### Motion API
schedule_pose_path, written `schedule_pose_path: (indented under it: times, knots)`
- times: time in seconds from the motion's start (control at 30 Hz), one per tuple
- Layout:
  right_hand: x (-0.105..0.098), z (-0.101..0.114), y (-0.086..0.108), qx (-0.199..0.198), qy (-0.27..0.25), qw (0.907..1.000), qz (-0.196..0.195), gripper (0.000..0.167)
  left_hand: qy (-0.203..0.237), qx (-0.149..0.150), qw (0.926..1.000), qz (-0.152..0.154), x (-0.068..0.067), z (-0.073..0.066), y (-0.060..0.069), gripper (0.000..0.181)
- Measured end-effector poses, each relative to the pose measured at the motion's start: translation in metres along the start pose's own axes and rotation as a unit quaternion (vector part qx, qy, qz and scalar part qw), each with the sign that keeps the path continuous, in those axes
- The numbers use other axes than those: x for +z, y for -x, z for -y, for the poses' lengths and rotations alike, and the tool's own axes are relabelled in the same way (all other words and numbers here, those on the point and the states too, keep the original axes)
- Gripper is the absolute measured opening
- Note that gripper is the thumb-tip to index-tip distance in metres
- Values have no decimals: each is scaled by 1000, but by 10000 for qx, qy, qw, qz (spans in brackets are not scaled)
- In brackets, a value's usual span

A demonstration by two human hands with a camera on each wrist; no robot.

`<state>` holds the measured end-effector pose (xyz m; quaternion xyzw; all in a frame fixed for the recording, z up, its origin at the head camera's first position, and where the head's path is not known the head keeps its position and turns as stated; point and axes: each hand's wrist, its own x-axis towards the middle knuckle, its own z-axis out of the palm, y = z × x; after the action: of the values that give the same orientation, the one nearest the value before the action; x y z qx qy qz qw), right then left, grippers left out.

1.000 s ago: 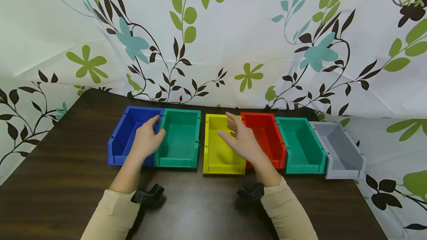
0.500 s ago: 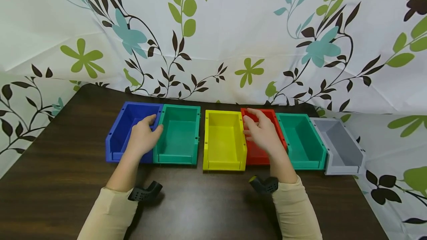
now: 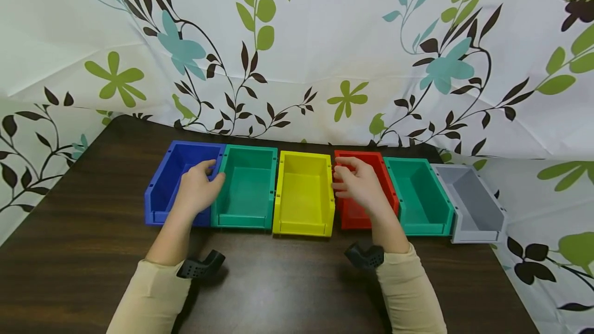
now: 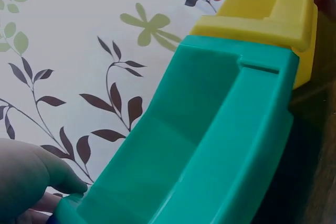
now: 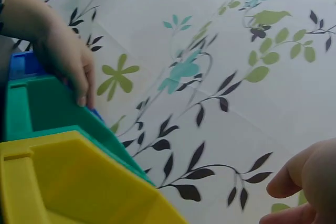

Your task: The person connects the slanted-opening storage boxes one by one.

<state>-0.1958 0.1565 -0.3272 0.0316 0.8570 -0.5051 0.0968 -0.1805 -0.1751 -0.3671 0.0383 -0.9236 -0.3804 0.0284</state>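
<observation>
My left hand [image 3: 197, 189] lies over the seam between the blue bin [image 3: 167, 169] and the left green bin [image 3: 246, 189]. Its thumb and fingers straddle their adjoining rims; in the left wrist view the thumb [image 4: 63, 174] touches the green rim, with fingers on the other side. To the right stands the yellow bin [image 3: 303, 189], its left side against the green one. My right hand [image 3: 362, 184] hangs over the red bin [image 3: 378, 161], loosely bent, holding nothing. Its fingertips [image 3: 340, 187] reach the yellow bin's right wall; contact is hard to tell.
Right of the red bin follow a second green bin [image 3: 419, 195] and a grey bin [image 3: 473, 202]. All stand on a dark wooden table [image 3: 269, 282]. A leaf-patterned cloth [image 3: 297, 66] hangs close behind them.
The right hand went from over the yellow bin to the red bin, then slightly back left. The yellow bin has slid left, closing its gap with the green bin. The left hand barely moved.
</observation>
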Motion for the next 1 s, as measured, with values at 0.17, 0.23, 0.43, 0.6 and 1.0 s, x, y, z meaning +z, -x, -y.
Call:
schedule_pose_path:
  times: [0.17, 0.23, 0.43, 0.6, 1.0]
  knots:
    - [9, -2, -5, -218, 8, 9998, -35, 46, -39, -4, 10000, 20, -5, 5, -2, 52]
    - [12, -4, -7, -345, 222, 9991, -67, 47, -48, -3, 10000, 36, -6, 6, -2, 52]
    - [23, -8, -12, -402, 995, 9942, -26, 56, -10, -48, 9999, 110, -7, 6, -3, 53]
    - [34, -9, -14, -233, 1273, 9916, 35, 58, -22, -39, 10000, 86, -7, 6, -2, 53]
    - [38, -12, -15, -238, 1444, 9887, -317, 52, -64, 6, 10000, 52, -6, 8, -1, 52]
